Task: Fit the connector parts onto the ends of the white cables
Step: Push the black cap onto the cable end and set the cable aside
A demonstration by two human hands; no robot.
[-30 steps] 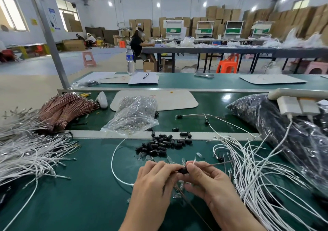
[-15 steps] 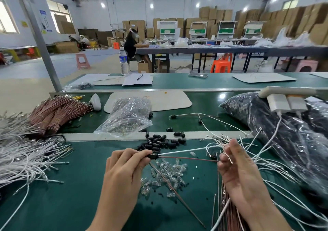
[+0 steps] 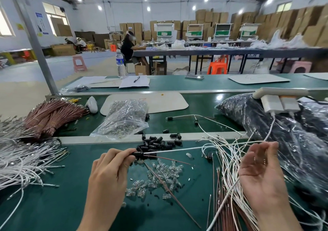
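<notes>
Since a second ago the hands are drawn apart. The black connector is pinched in the left hand just before the connector pile. Its white cable is stretched rightward to the right hand, held open and relaxed. This fitting is judged seated.

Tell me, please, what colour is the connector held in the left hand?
The connector is black; the head view shows it best, pinched in the left hand.

- two hands: left hand, right hand
- one bottle
- one pen
- one phone
- two chargers
- one clear bag
- black connectors, white cables: too many to count
</notes>
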